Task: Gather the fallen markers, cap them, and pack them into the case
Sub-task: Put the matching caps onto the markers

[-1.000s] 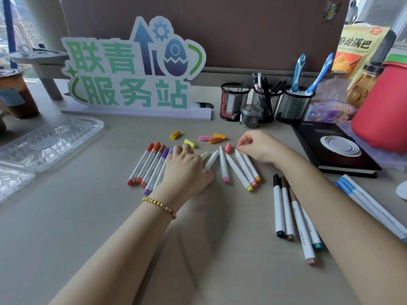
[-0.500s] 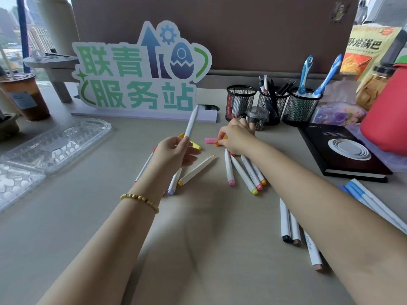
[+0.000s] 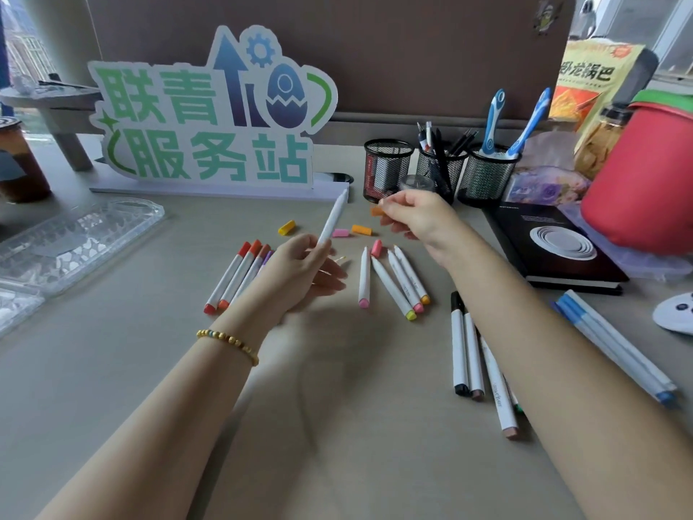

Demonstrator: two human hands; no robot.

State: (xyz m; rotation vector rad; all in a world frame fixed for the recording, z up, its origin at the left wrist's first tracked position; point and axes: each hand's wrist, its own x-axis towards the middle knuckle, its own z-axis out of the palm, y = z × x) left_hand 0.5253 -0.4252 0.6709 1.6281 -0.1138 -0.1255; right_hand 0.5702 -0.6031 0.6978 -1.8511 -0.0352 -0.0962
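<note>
My left hand (image 3: pixel 300 270) holds an uncapped white marker (image 3: pixel 333 219) tilted up, tip pointing away. Above the desk my right hand (image 3: pixel 414 215) pinches an orange cap (image 3: pixel 376 210). Loose caps lie on the desk: yellow (image 3: pixel 287 227), pink (image 3: pixel 341 233), orange (image 3: pixel 361 230) and another pink (image 3: pixel 376 248). Capped red, orange and purple markers (image 3: pixel 236 275) lie left of my left hand. Several uncapped markers (image 3: pixel 397 281) lie between my hands. More markers (image 3: pixel 476 354) lie by my right forearm. The clear plastic case (image 3: pixel 75 240) lies open at the left.
A large sign (image 3: pixel 210 122) stands at the back. Three mesh pen cups (image 3: pixel 438 170) stand behind my right hand. A black notebook (image 3: pixel 551 245), a red container (image 3: pixel 645 174) and blue pens (image 3: pixel 615 343) are on the right. A drink cup (image 3: pixel 17 163) stands far left.
My left hand picked a white marker off the desk and raised it. My right hand took an orange cap from the loose caps and lifted it toward the marker.
</note>
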